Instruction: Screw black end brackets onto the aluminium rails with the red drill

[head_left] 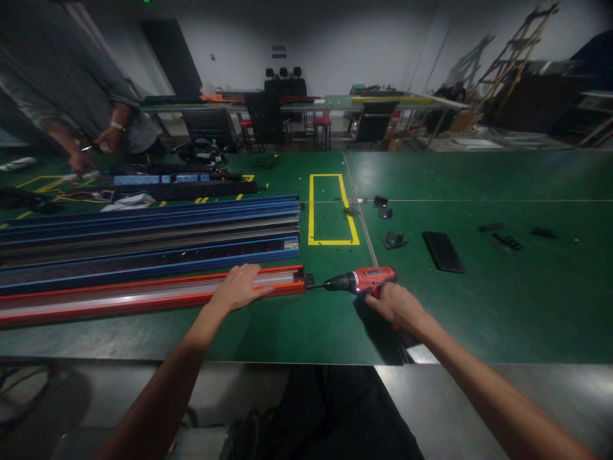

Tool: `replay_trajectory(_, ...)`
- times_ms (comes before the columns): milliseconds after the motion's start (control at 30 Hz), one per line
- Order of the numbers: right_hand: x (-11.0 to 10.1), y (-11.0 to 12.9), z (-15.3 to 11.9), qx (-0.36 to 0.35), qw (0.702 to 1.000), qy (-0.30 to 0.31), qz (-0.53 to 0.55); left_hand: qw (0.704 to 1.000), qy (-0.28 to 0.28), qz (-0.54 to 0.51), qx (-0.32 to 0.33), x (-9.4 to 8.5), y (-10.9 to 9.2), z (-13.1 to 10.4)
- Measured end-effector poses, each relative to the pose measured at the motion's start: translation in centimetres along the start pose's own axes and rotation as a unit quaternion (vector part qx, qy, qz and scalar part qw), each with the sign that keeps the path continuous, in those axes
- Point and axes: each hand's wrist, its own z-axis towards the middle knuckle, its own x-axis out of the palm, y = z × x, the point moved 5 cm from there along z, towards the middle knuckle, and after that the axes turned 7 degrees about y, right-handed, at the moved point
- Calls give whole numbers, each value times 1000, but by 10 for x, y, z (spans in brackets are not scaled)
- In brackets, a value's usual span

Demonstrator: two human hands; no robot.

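A long orange metal channel lies along the near side of the green table. My left hand is closed over the channel near its right end, gripping the two side walls. In my right hand is a red and black cordless drill, fingers wrapped round its handle. The drill points left, and its long bit reaches the small black end piece at the channel's right end. Whether the bit sits in a screw is too small to tell.
Blue and black channels lie parallel behind the orange one. A yellow taped rectangle holds scattered small screws. Black plastic parts and a dark phone-like slab lie to the right. Another person's hands work on wiring at the far left.
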Motion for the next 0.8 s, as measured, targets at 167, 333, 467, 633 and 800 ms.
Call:
replay_trajectory(167, -5, 5, -5, 4, 1000, 10, -11, 1000, -4, -5, -2, 2, 2, 1)
replay_trajectory(333, -6, 6, -6, 16, 1000, 9, 8, 1000, -3, -15, -4, 3, 4, 1)
replay_trajectory(467, -4, 4, -4, 8, 1000, 6, 10, 1000, -5, -15, -3, 1, 2, 1)
replay_trajectory(633, -3, 3, -2, -4, 1000, -6, -3, 1000, -12, -15, 1, -1, 0, 0)
replay_trajectory(800, -4, 2, -3, 3, 1000, -8, 13, 1000, -17, -14, 3, -1, 1, 1)
